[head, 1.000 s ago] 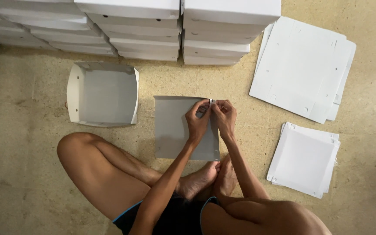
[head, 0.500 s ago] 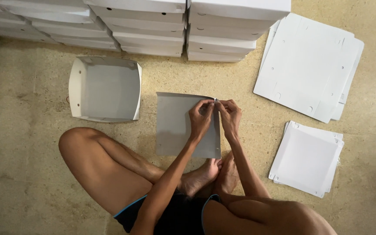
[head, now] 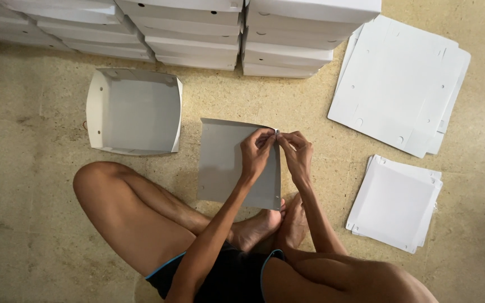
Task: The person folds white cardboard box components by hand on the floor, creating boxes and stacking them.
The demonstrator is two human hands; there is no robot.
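**Q:** Two hands meet at one spot. What do they hold, and where?

**A:** Left hand (head: 256, 150) and right hand (head: 296, 152) both pinch the upper right corner of the grey card sheet (head: 228, 163). Each grip is closed to a fingertip pinch on a small tab there. The sheet lies on the floor (head: 40, 235) just in front of the person's crossed feet (head: 270, 221).

**Q:** What has changed in the last second?

**A:** Little. The fingers hold the same corner as before; the view has only drifted slightly. Judged from this, the corner fold is not finished.

**Q:** Which way does the sheet run?

**A:** Its long axis runs away from the person, toward the stacked white boxes (head: 197, 33). The far edge curls up slightly; the near edge touches the toes.

**Q:** What surrounds it?

**A:** An open folded tray (head: 133, 112) sits just left. Large flat blanks (head: 399, 84) and a smaller pile of blanks (head: 397, 202) lie well apart on the right.
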